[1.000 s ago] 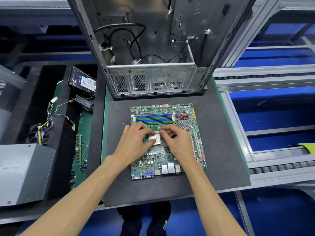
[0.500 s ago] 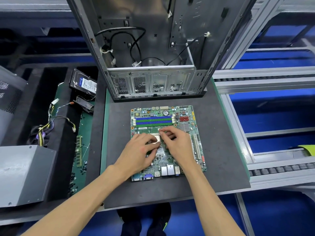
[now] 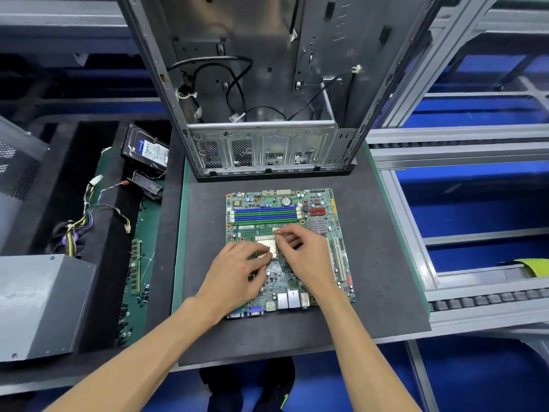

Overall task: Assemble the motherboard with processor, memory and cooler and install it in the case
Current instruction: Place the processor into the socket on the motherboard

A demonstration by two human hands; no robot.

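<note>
A spare memory stick [image 3: 135, 265] lies at left centre, unused. At mid-frame, the left hand [image 3: 237, 270], which has slid down since a second ago, pinches the processor's [image 3: 266, 247] near edge on the motherboard [image 3: 320, 224]; the right hand [image 3: 306, 251] grips its far-right corner. The chip is likely seating. Above stands the empty case [image 3: 261, 147].

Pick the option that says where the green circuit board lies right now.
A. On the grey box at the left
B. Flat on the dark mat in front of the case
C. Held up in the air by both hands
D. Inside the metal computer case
B: the circuit board lies flat on the dark mat, in front of the open computer case, with both hands working over its middle.
</note>
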